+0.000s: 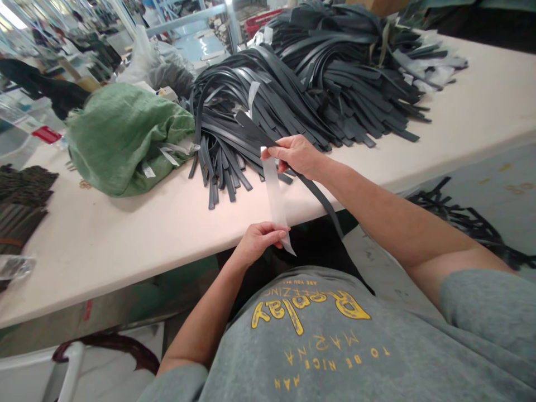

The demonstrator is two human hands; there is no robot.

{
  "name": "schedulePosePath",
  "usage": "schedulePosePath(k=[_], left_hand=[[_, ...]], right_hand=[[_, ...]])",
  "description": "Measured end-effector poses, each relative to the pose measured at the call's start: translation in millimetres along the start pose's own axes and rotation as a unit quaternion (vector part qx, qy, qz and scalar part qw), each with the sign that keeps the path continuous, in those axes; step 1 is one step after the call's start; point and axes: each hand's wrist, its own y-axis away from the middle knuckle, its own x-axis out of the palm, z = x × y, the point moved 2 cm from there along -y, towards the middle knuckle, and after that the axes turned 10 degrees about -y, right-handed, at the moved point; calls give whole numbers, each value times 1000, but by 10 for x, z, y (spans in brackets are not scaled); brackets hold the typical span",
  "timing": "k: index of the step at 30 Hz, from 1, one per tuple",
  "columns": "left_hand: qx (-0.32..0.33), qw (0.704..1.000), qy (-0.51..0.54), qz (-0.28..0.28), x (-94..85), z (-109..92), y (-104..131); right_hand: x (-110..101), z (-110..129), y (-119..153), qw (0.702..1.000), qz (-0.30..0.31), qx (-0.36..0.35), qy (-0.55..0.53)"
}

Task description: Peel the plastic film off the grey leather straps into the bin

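Note:
Near the table's front edge, my left hand pinches the lower end of a whitish translucent strip. My right hand, higher up, grips the strip's upper end together with a dark grey flat strap. One end of that strap points up and left over the pile, and the rest hangs down past the table edge. Just behind my hands lies a big heap of similar dark straps, with loose ends fanned toward me. The white strip runs nearly straight between my two hands.
A green cloth bundle sits left of the straps on the pale table. Brown bundled strips lie at the far left. More dark strips are low on the right. A red basket stands behind.

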Motion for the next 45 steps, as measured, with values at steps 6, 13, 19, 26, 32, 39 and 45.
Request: schedulePosePath(k=[6, 13, 19, 26, 32, 39, 45], left_hand=[[-33, 997, -7, 76, 54, 78, 62], [-10, 991, -59, 124, 110, 79, 163], [3, 955, 238, -176, -865, 432, 971], [-46, 550, 454, -700, -1538, 1571, 3087], [-117, 538, 509, -662, -678, 1822, 2732], [-45, 621, 583, -522, -534, 1170, 1538], [-37, 664, 584, -465, -516, 905, 1278]], right_hand=[[3, -33, -16, 999, -32, 15, -4], [29, -91, 17, 998, -32, 35, -30], [-8, -230, 321, 993, 63, 95, -26], [165, -297, 904, 944, 268, 185, 52], [658, -489, 1225, 867, 437, 214, 105], [1098, -522, 1494, 826, 473, 151, 267], [1207, -556, 1560, 828, 431, 66, 352]])
